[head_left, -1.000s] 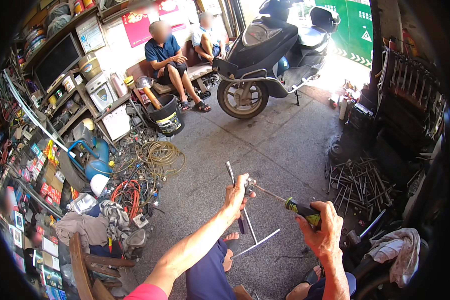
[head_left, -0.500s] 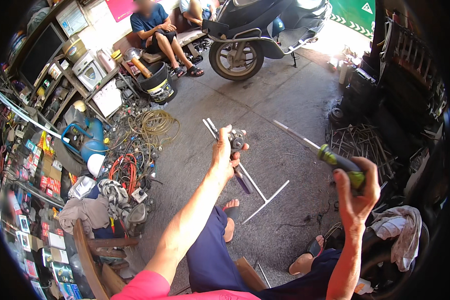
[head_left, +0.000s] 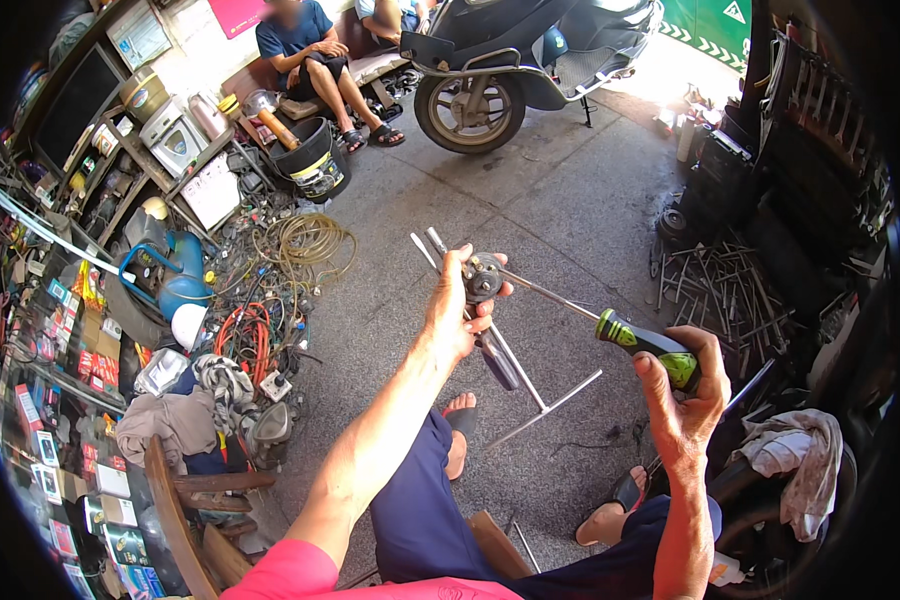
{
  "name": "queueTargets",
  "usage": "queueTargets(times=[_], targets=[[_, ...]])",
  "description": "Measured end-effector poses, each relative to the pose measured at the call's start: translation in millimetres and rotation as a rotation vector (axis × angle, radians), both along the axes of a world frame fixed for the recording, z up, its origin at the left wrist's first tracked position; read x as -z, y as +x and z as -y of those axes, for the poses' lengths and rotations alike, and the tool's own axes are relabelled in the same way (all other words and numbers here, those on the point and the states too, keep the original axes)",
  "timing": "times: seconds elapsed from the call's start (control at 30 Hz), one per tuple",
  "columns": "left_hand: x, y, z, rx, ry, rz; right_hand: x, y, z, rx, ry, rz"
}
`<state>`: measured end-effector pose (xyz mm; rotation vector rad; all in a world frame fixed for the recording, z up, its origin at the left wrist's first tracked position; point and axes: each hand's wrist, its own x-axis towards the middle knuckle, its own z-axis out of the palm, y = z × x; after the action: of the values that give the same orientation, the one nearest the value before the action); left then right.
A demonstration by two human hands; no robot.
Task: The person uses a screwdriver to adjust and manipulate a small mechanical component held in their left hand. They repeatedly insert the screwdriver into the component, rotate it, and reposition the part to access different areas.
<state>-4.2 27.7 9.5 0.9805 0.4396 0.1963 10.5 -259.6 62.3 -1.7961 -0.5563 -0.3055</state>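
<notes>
"What did the left hand (head_left: pixel 455 308) have hold of?"

"It was clamped on a round metal part (head_left: pixel 482 280), dark, with small pale studs on the face that showed. The same hand gripped a T-handled wrench (head_left: pixel 542 406) and a tool with a dark purplish handle (head_left: pixel 498 362), side by side. Two slim shafts poked out past the thumb, and the wrench's crossbar sat at the end nearer the person."

"And the right hand (head_left: pixel 688 385)?"

"Closed round the handle of a green and black screwdriver (head_left: pixel 650 346). Its shaft ran leftward to the right rim of the round metal part — I couldn't tell whether the tip touched it or stopped just beside."

"Where was the part, then?"

"Held up over the middle of the floor (head_left: pixel 560 190). A coil of yellowish hose (head_left: pixel 315 250) lay along the floor's left edge, a heap of metal rods (head_left: pixel 715 300) along the right."

"Anything at the far edge?"

"A dark scooter (head_left: pixel 500 35) stood there — left of it, a seated person (head_left: pixel 300 40) in a blue shirt, near a black bucket (head_left: pixel 320 175)."
</notes>
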Motion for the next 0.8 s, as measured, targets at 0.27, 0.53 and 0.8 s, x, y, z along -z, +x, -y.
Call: queueTargets(times=[0.27, 0.53, 0.8], targets=[[-3.6, -1.1, 4.6, -0.012, 0.076, -0.009, 5.6, -0.2, -2.9, -0.015, -0.026, 0.031], [-7.1, -3.5, 7.3, -0.02, 0.084, -0.024, 5.4, -1.8, -5.4, -0.033, -0.008, -0.026], [-2.4, -4.3, 3.6, 0.008, 0.035, 0.011, 6.6, -1.4, -6.8, -0.026, -0.025, -0.006]])
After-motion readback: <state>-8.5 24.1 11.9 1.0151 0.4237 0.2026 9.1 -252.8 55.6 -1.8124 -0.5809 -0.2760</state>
